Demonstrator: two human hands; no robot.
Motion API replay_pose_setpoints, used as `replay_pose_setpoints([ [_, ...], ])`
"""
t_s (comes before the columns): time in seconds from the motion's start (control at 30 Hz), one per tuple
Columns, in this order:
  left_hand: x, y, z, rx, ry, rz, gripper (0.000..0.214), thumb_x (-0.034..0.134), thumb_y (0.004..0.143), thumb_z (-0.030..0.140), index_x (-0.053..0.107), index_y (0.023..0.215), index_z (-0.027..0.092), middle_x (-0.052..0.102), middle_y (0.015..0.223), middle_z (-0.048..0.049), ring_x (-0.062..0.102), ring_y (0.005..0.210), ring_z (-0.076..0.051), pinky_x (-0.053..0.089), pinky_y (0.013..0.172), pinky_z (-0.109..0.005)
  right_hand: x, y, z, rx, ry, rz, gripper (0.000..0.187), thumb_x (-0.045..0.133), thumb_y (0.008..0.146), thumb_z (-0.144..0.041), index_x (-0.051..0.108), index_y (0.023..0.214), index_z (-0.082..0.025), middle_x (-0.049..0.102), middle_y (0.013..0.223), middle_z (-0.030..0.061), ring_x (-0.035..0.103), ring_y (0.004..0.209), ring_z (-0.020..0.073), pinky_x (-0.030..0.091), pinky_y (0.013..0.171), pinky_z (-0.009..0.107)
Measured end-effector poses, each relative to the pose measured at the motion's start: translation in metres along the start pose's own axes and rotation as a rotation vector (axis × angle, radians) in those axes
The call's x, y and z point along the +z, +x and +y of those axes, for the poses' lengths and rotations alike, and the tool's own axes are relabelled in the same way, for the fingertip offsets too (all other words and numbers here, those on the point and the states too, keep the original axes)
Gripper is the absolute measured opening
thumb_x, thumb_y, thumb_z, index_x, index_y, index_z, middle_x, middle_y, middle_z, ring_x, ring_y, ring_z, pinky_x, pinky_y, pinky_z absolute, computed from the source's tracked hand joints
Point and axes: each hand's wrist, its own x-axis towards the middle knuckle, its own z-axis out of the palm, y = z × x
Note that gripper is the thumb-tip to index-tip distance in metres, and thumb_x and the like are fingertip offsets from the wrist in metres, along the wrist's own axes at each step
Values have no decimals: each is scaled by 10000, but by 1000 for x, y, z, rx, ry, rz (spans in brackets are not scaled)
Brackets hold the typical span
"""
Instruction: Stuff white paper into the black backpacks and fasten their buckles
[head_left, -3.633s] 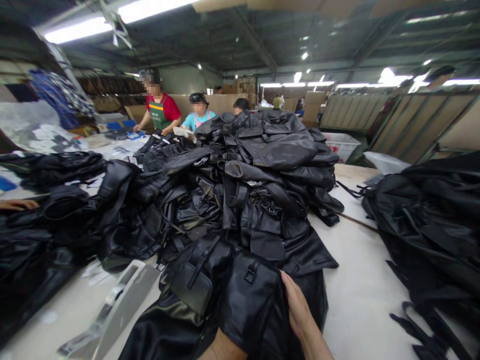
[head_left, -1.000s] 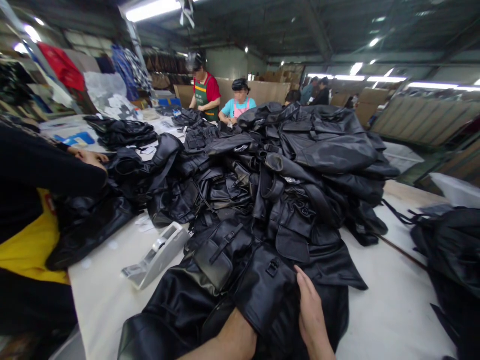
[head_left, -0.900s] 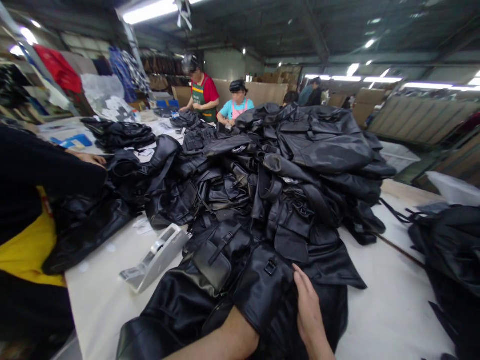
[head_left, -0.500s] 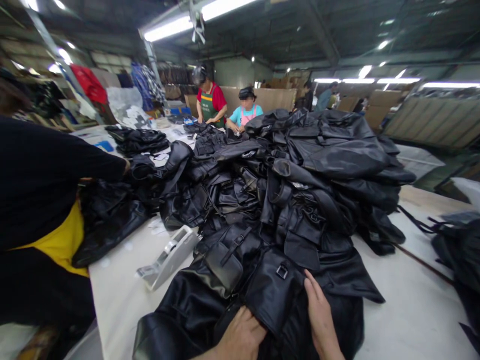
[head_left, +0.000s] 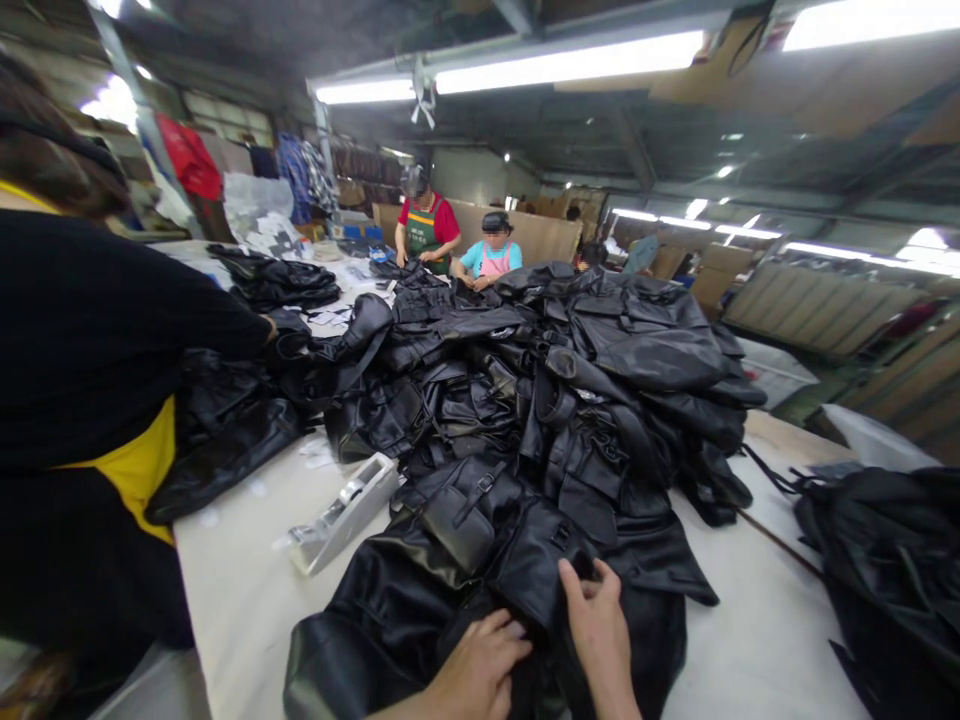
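Observation:
A black leather jacket with buckled flap pockets lies spread on the table right in front of me. My left hand rests on its lower front, fingers gripping the edge of a pocket flap. My right hand lies beside it on the same flap, fingers pinching the leather near the buckle. Behind this jacket rises a tall heap of black leather jackets.
A white tape dispenser sits on the pale table left of the jacket. A person in black with a yellow apron works close at my left. Two more people stand at the far end. Another dark pile lies right.
My view has swung left and then tipped down a little. My left hand came out from under the jacket onto the flap. My right hand slid left onto the flap edge.

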Motion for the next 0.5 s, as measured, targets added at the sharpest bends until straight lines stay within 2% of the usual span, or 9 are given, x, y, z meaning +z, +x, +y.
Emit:
replay_pose_setpoints([
  [0.07,-5,-19,-5,5,11,21,554,446,626,55,541,1137,245,546,1254,-21,410,1217,-216,371,992,-374,15,-15,3,-57,-27,28,772,491,695,-662,369,1237,-125,632,886,128,613,815,306,442,717,385],
  [0.13,-13,-37,-12,-12,21,75,483,430,670,56,566,1091,250,578,1210,-12,450,1181,-193,389,976,-344,31,-26,9,-53,-72,69,774,444,726,-668,364,1236,-92,625,901,174,614,817,324,448,699,396],
  [0.2,-23,-57,-20,-60,56,131,412,423,730,87,574,1079,245,581,1204,-25,459,1172,-195,377,985,-355,47,-36,15,-35,-161,88,774,363,770,-670,359,1232,-49,623,867,211,614,778,348,450,663,419],
  [0.27,-34,-78,-31,-95,94,134,351,461,785,190,560,1117,247,552,1244,-48,439,1190,-224,343,1006,-395,62,-48,19,-101,-263,128,776,308,802,-655,353,1235,-12,612,879,242,606,782,363,452,655,431],
  [0.33,-43,-100,-45,-67,96,39,368,497,810,333,529,1172,273,540,1260,-57,441,1187,-244,312,1014,-425,74,-62,25,-269,-342,197,768,292,829,-616,316,1266,15,581,957,260,583,864,362,449,716,433],
  [0.4,-47,-122,-60,-19,77,-87,376,457,839,414,510,1199,316,557,1244,-49,460,1170,-247,295,1010,-438,84,-77,34,-436,-395,273,743,299,852,-558,238,1318,17,536,1048,255,543,954,350,429,800,428],
  [0.5,-45,-150,-81,-49,119,-157,377,430,855,380,487,1226,347,538,1266,-50,474,1157,-254,297,985,-456,84,-89,48,-550,-434,342,647,329,874,-422,156,1367,-41,471,1151,219,492,1047,325,413,848,401],
])
